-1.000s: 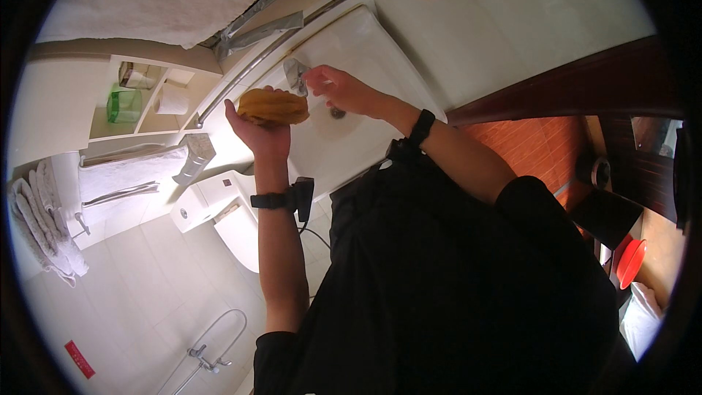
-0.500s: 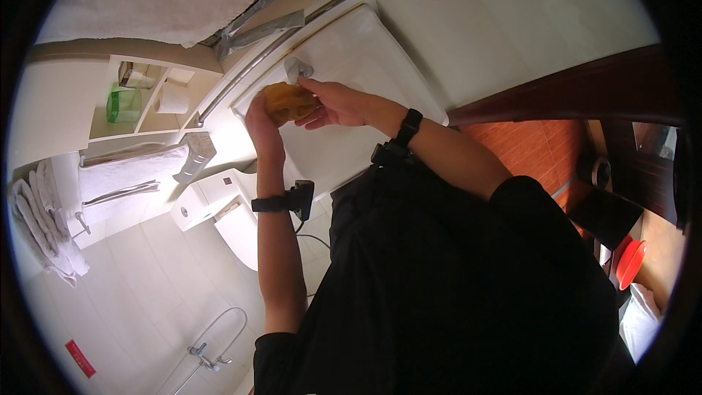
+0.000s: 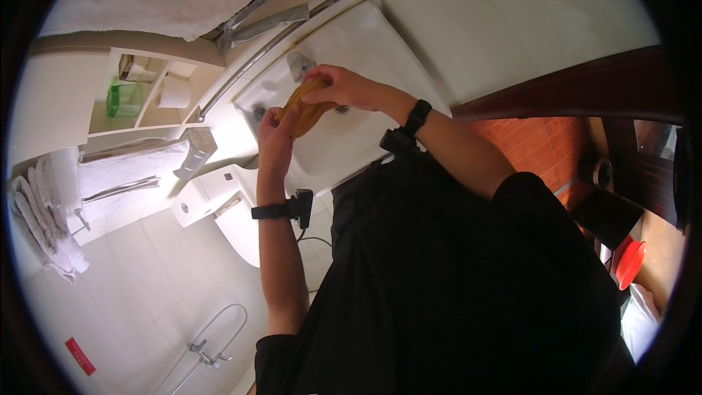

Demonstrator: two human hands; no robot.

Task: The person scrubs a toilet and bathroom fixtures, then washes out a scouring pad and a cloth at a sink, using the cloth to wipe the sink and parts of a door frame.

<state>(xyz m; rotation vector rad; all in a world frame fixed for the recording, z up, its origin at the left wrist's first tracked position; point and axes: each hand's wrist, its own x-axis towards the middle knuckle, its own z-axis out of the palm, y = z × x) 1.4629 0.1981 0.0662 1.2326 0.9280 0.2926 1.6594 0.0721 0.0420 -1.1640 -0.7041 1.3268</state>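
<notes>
The left hand and the right hand both pinch a yellow cloth. The left fingers hold its left side, and the right fingers hold its top. The cloth is between the fingers, above the white sink. Just past the right fingertips is the tap; I can't tell if they touch.

We see a white washbasin carrying a metal faucet; the cubby shelf holds a green container and a white roll.
</notes>
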